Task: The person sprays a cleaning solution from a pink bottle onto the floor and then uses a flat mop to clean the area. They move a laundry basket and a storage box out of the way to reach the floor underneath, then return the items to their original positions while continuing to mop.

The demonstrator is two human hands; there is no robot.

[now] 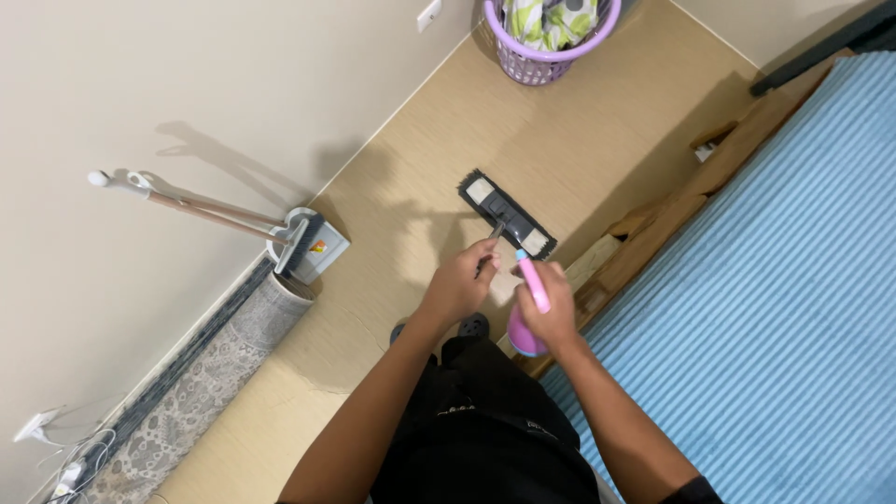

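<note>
Beige floor (420,168) runs between the pale wall and my bed (793,280) with its blue ribbed cover, and I stand near the bed's edge. My left hand (459,280) has its fingers wrapped round the thin mop handle (495,238); the flat mop head (507,215) lies on the floor just ahead, angled towards the bed. I judge the mop light and stiff, best steered from high on the handle. My right hand (551,313) is closed round a pink spray bottle (528,313), a smooth plastic thing, probably light and a bit slippery, safest held by the neck. One mop, one bottle. Farther out: one lilac laundry basket (551,42) by the wall, one rolled rug (187,392) along the wall's foot, one upright cleaner (280,233) leaning there.
</note>
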